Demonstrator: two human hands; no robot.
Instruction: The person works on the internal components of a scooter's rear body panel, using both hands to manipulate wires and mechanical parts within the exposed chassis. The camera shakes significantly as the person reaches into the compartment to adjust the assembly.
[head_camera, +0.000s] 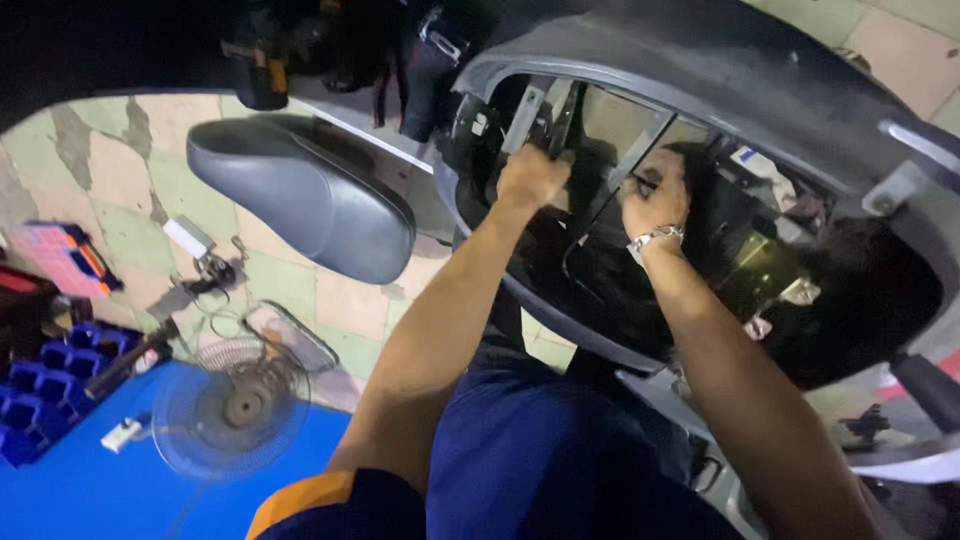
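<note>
Both my arms reach into the open body of a dark grey scooter (720, 70) whose seat is removed. My left hand (532, 178) is closed around a metal frame bar (560, 115) inside the opening. My right hand (655, 200), with a silver watch on its wrist, is pressed into the dark compartment (620, 270) with fingers curled; what it grips is hidden. Wires and brackets (770, 180) show to the right inside the body.
A detached black scooter seat (300, 195) lies on the tiled floor at left. A floor fan (235, 405) lies on a blue mat (90, 490). Blue parts trays (40, 390), a hammer-like tool (125, 360) and small parts lie nearby.
</note>
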